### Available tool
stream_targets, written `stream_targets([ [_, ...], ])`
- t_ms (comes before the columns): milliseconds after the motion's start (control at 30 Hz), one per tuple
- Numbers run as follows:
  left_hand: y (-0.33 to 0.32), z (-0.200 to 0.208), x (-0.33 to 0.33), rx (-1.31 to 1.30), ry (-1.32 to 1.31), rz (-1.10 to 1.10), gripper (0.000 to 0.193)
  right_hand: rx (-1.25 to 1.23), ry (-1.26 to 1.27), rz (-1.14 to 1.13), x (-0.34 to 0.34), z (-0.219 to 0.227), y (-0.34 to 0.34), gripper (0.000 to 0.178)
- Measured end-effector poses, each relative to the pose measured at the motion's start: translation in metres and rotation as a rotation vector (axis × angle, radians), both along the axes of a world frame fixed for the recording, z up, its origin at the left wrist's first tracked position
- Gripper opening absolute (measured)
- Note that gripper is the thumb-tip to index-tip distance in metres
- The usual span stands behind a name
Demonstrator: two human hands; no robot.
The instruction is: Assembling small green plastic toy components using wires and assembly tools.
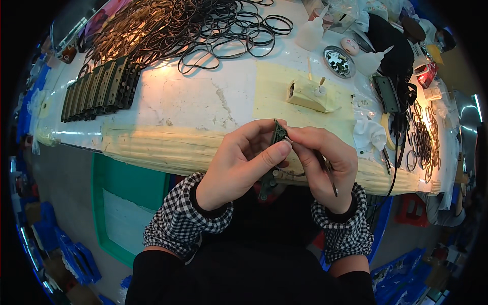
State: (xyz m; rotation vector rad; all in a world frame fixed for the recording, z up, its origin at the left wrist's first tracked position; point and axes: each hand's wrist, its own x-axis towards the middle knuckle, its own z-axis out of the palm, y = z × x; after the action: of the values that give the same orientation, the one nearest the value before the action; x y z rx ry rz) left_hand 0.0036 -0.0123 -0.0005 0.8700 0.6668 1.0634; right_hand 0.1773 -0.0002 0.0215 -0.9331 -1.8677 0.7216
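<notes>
Close to the table's front edge, my left hand [239,165] is closed round a dark green plastic part [268,185] with a round, wheel-like detail at its upper end. The part stands tilted, and its middle is hidden by my fingers. My right hand [328,162] is closed, its thumb and forefinger pinching at the part's upper end, beside my left thumb. A thin metal tool [333,184], perhaps tweezers, runs through the right palm with one end sticking out below. Between the hands, a thin black belt [292,174] curves out from the part.
Similar green parts [99,91] stand in a row at the left, before a heap of black belts [203,30]. A yellow taped block [311,95] stands ahead. At right are a metal dish [339,62], white squeeze bottles [369,62] and a white cloth [369,135]. A green bin [96,203] is below left.
</notes>
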Motion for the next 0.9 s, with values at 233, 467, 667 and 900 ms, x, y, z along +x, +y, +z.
stream_targets([
  [233, -0.001, -0.001, -0.004, -0.003, 0.022, -0.038, 0.042, 0.122, -0.085, -0.027, -0.001, -0.001, -0.002, 0.027],
  [467, -0.002, 0.000, -0.004, 0.000, 0.023, -0.045, 0.040, 0.238, -0.266, -0.024, 0.007, -0.001, -0.004, 0.033],
  [667, -0.001, -0.001, -0.003, -0.006, 0.054, -0.027, 0.045, 0.212, -0.118, -0.043, 0.000, -0.005, -0.003, 0.030],
  [900, -0.001, 0.010, -0.006, 0.007, 0.055, -0.019, 0.061, 0.168, -0.101, -0.049, -0.002, 0.004, -0.004, 0.028],
])
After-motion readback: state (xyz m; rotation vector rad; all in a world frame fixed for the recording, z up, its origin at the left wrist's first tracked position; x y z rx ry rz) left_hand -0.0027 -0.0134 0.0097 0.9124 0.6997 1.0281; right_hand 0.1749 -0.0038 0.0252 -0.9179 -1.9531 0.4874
